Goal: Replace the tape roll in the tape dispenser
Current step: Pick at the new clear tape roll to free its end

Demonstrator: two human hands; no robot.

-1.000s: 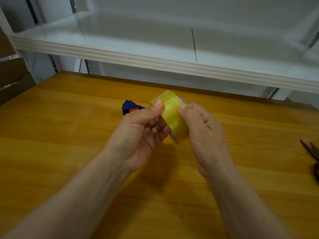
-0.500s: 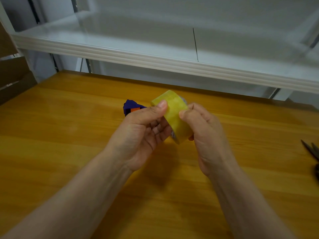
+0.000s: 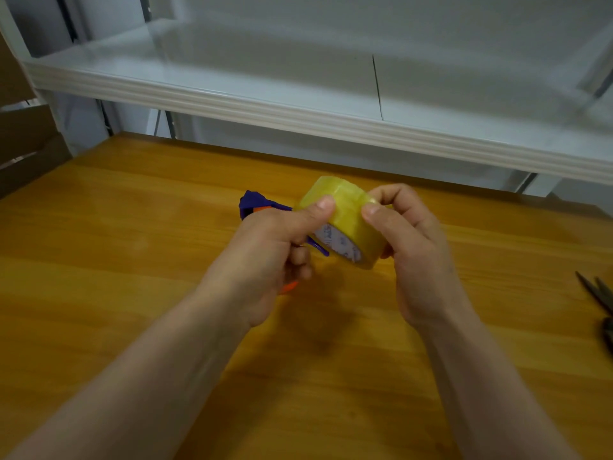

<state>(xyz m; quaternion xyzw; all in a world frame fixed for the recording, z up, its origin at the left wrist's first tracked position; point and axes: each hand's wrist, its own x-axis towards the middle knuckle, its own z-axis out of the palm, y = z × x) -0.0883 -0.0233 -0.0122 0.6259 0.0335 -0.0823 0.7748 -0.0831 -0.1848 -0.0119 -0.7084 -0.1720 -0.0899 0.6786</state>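
A yellowish roll of clear tape (image 3: 348, 214) with a printed white core is held above the wooden table (image 3: 132, 260) between both hands. My left hand (image 3: 265, 260) grips a blue and orange tape dispenser (image 3: 252, 202), mostly hidden under the palm, and its thumb presses on the roll's outer face. My right hand (image 3: 411, 247) holds the roll's right side, thumb on the tape surface and fingers curled behind. The roll sits against the dispenser; whether it is seated on the hub is hidden.
Dark scissors (image 3: 600, 300) lie at the table's right edge. A white shelf (image 3: 298, 111) overhangs the far side of the table. Cardboard (image 3: 23, 144) stands at the far left.
The roll has tilted, so its printed core now shows. My right hand shifted slightly right, and the left hand rotated, exposing more of the blue dispenser and an orange part below.
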